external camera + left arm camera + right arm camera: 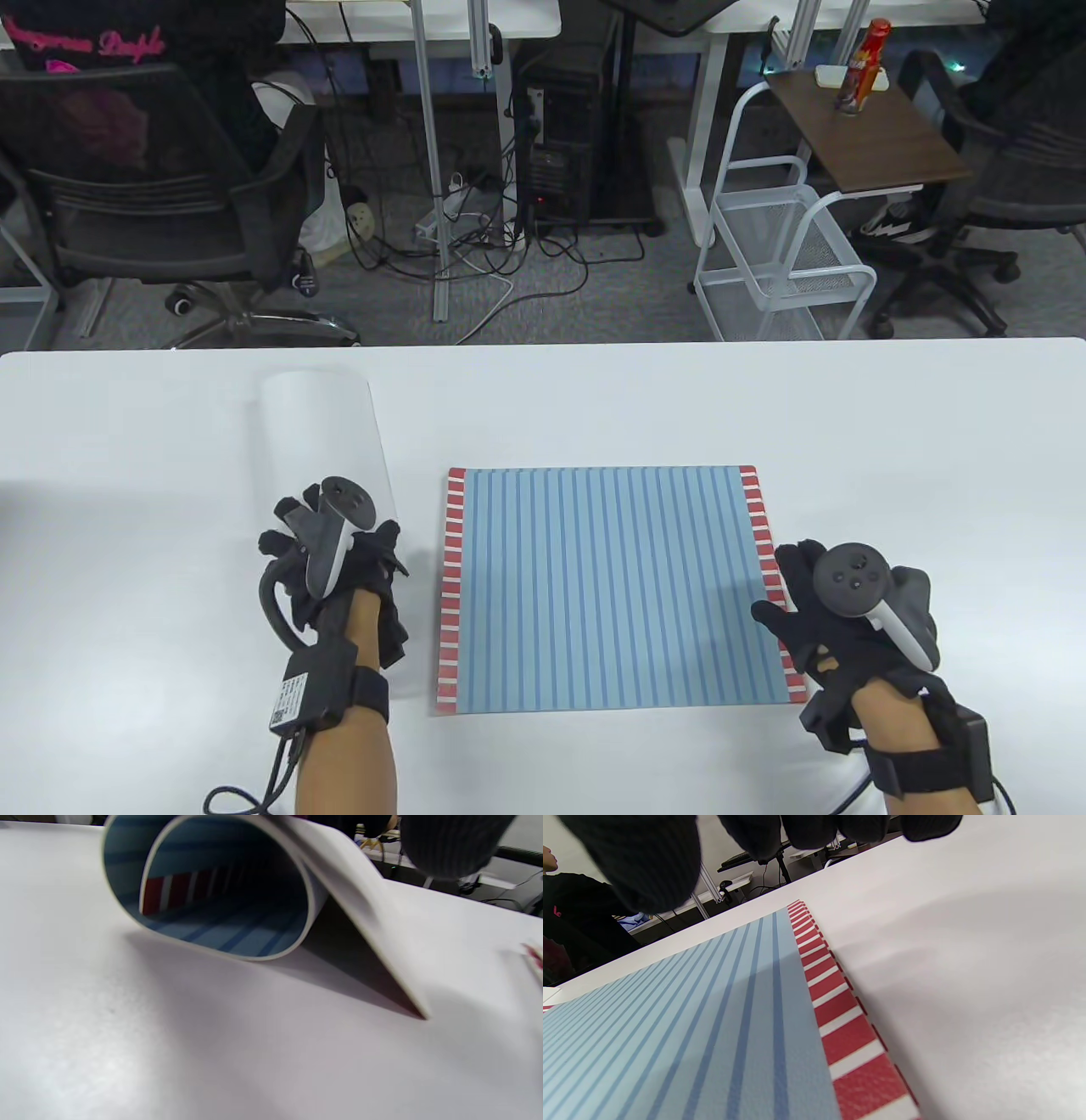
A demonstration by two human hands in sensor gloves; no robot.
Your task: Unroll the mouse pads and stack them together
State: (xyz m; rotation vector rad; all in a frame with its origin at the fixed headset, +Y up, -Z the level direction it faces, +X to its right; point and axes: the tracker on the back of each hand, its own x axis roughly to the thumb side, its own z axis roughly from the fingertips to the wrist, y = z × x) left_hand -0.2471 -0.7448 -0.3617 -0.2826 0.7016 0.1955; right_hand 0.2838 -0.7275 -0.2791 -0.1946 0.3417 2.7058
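Observation:
A flat mouse pad (611, 586), blue-striped with red-and-white side borders, lies face up at the middle of the white table (594, 399). A second mouse pad (318, 433) is rolled up, white back outward, to its left. My left hand (327, 552) holds the near end of this roll. In the left wrist view the roll (348, 878) is loose, with a flap running down to the table and a fingertip (449, 844) above it. My right hand (814, 603) is at the flat pad's right edge. Its fingers (649, 857) hang above the pad (691, 1018), holding nothing.
The table's far edge runs across the middle of the table view. Beyond it are office chairs (170, 170), a white wire cart (780, 246) and a small side table with a red can (861, 68). The flat pad's corner (535, 959) shows in the left wrist view.

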